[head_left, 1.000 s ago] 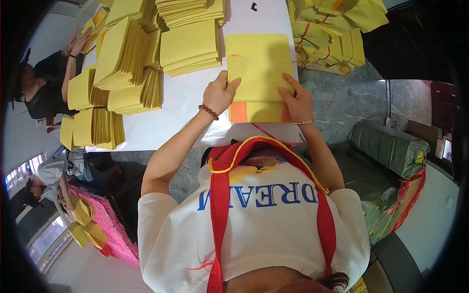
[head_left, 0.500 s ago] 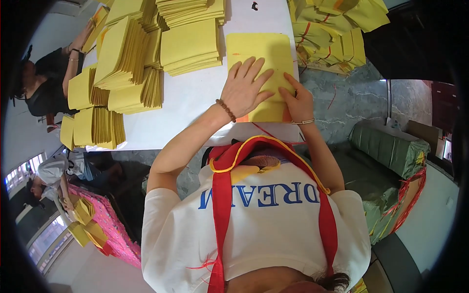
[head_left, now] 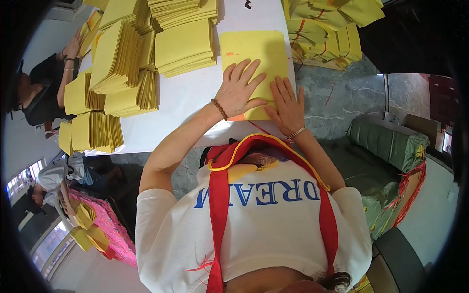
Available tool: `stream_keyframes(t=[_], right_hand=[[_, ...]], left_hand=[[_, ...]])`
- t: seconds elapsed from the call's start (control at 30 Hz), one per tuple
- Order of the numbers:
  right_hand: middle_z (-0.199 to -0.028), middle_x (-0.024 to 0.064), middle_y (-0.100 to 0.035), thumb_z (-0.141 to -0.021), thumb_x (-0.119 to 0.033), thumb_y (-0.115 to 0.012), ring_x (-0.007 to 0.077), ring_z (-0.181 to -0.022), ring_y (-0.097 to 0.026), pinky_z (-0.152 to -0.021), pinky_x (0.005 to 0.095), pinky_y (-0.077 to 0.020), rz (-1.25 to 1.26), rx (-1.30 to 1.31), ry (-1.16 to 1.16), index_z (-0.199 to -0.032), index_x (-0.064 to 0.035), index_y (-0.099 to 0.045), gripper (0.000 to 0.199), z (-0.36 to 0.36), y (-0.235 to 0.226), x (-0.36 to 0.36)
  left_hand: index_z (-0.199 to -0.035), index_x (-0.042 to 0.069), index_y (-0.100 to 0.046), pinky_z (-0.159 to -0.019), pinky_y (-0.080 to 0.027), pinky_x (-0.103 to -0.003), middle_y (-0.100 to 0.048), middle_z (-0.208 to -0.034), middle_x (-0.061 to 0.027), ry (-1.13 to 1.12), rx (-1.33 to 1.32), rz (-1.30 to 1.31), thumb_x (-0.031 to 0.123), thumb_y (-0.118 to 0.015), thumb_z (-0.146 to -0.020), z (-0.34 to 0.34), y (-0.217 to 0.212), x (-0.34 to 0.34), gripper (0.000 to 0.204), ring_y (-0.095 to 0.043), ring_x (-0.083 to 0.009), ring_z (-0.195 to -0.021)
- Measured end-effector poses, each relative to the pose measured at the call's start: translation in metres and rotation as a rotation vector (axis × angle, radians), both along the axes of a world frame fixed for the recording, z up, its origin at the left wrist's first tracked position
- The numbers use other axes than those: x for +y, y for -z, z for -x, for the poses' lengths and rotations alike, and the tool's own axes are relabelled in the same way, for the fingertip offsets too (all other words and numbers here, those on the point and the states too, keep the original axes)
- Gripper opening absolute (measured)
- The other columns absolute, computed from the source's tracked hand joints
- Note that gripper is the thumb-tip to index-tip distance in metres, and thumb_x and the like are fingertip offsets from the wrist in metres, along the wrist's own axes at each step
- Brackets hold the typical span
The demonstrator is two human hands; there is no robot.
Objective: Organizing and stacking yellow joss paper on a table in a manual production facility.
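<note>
A large yellow envelope (head_left: 254,51) lies flat on the white table (head_left: 190,97), with an orange strip showing at its near edge. My left hand (head_left: 239,90) presses flat on the envelope's near half, fingers spread. My right hand (head_left: 288,105) lies flat beside it on the envelope's near right corner, fingers together. Neither hand grips anything.
Stacks of yellow envelopes (head_left: 183,44) and fanned piles (head_left: 122,58) cover the table's left and far side. More yellow bundles (head_left: 322,29) lie at the right. Another person (head_left: 44,88) sits at the left end. Green wrapped bundles (head_left: 391,141) sit on the floor at right.
My left hand moved from the envelope's left edge onto its surface and flattened with fingers spread. My right hand stayed at the near right corner.
</note>
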State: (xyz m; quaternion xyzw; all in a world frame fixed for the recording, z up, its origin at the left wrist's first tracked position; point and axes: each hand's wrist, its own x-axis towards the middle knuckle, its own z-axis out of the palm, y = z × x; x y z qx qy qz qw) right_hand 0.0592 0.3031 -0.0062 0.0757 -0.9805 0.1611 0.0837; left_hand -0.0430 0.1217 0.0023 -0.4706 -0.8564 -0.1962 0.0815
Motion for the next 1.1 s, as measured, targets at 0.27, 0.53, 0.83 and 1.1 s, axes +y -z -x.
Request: stream_keyframes(t=[0.27, 0.53, 0.83, 1.1], right_hand=[[-0.147, 0.0173, -0.029, -0.085, -0.023, -0.058, 0.0339, -0.137, -0.023, -0.110, 0.0519, -0.0162, 0.449, -0.069, -0.086, -0.139, -0.0021, -0.033, 0.063, 0.006, 0.001, 0.024], [-0.145, 0.0293, -0.022, -0.079, -0.012, -0.064, 0.0431, -0.134, -0.025, -0.108, 0.0473, -0.0213, 0.597, 0.240, 0.063, -0.141, 0.0039, -0.023, 0.076, 0.001, 0.012, 0.008], [-0.136, 0.0153, -0.046, -0.077, -0.007, -0.062, 0.0392, -0.130, -0.035, -0.104, 0.0450, -0.0322, 0.494, 0.051, -0.142, -0.127, -0.0069, -0.051, 0.051, 0.012, 0.005, 0.021], [-0.137, 0.0122, -0.046, -0.082, -0.006, -0.059, 0.0363, -0.133, -0.032, -0.108, 0.0430, -0.0291, 0.535, 0.016, -0.120, -0.119, -0.0088, -0.059, 0.038, 0.006, 0.006, 0.018]], left_hand=[[-0.123, -0.003, -0.049, -0.084, -0.043, -0.039, -0.050, -0.120, -0.0236, 0.065, 0.182, 0.255, 0.028, -0.063, -0.076, -0.012, -0.011, 0.004, 0.058, -0.049, -0.0323, -0.105], [-0.122, 0.000, -0.053, -0.075, -0.049, -0.037, -0.062, -0.106, -0.0145, -0.040, -0.077, -0.012, 0.011, -0.062, -0.074, 0.002, -0.042, 0.005, 0.050, -0.059, -0.0294, -0.091], [-0.127, 0.013, -0.052, -0.087, -0.042, -0.040, -0.060, -0.120, -0.0063, -0.330, 0.303, 0.090, 0.001, -0.058, -0.075, 0.093, -0.063, -0.104, 0.054, -0.056, -0.0230, -0.106], [-0.133, 0.018, -0.046, -0.092, -0.041, -0.043, -0.053, -0.129, -0.0044, -0.426, 0.014, 0.345, 0.005, -0.056, -0.081, 0.117, -0.003, -0.128, 0.054, -0.051, -0.0248, -0.114]])
